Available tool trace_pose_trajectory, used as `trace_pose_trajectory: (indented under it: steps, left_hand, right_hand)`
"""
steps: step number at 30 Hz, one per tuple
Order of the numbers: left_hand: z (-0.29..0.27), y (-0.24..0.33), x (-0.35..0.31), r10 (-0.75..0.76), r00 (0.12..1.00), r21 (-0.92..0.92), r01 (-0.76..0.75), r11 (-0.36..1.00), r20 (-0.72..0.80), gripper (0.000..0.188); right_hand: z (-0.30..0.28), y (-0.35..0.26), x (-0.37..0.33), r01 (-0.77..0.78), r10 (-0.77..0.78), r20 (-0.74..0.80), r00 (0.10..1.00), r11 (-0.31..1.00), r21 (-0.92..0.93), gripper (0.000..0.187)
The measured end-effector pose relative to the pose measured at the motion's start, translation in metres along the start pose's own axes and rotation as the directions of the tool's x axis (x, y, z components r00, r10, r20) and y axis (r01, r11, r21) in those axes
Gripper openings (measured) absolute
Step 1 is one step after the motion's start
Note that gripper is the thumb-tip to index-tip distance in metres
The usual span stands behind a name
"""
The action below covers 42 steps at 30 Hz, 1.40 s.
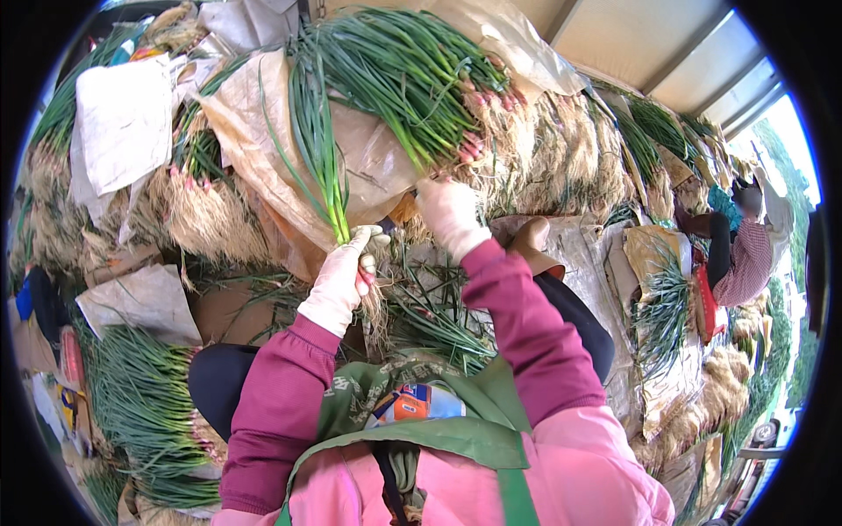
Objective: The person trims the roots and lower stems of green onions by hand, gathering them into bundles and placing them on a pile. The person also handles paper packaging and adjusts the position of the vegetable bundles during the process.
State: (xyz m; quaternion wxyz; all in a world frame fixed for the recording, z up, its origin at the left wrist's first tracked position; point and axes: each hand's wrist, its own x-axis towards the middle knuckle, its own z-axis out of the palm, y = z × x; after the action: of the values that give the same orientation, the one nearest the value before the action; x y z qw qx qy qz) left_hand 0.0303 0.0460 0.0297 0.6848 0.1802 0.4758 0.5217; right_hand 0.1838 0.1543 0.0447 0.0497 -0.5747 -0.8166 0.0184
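Observation:
My left hand, in a pale glove, is closed around a small bunch of green onions. Their green leaves reach up and away from me, while reddish bulbs and stringy roots hang below the fist. To its right, my right hand, gloved too, has its fingers drawn together beside the near edge of a big heap of green onions. What those fingers grip, if anything, is hidden. The heap lies on brownish sheeting, its pink bulbs and pale roots pointing right.
Stacked onions with long dry roots line the far side. Another onion pile sits at left, beside a white sheet farther back. Loose leaves litter the ground between my knees. A person in a checked sleeve works at far right.

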Motion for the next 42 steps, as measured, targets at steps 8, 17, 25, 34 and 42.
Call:
trace_pose_trajectory:
  steps: [8, 17, 25, 34, 42]
  left_hand:
    - [0.003, -0.005, -0.008, -0.076, 0.997, 0.032, 0.077, 0.997, -0.026, 0.022]
    - [-0.013, -0.007, 0.002, -0.041, 0.999, 0.081, 0.038, 0.996, 0.027, 0.025]
    - [-0.011, -0.009, 0.007, -0.155, 0.984, 0.041, 0.151, 0.988, 0.091, 0.027]
    - [0.008, -0.016, -0.005, -0.128, 0.987, 0.16, 0.142, 0.977, -0.094, 0.018]
    - [0.001, 0.006, -0.002, 0.006, 1.0, 0.015, -0.006, 1.0, 0.021, 0.025]
  right_hand:
    - [0.012, 0.004, -0.019, 0.019, 0.182, -0.383, 0.906, 0.885, 0.465, 0.019]
    - [0.058, -0.007, -0.042, -0.038, 0.057, 0.0, 0.998, 0.655, 0.754, 0.026]
    - [0.016, -0.016, -0.09, -0.39, -0.388, 0.456, 0.801, 0.24, 0.889, 0.036]
    - [0.065, -0.027, -0.015, -0.114, 0.03, 0.118, 0.993, 0.573, 0.812, 0.031]
    - [0.015, 0.043, -0.064, 0.161, -0.091, 0.548, 0.831, 0.984, -0.081, 0.036]
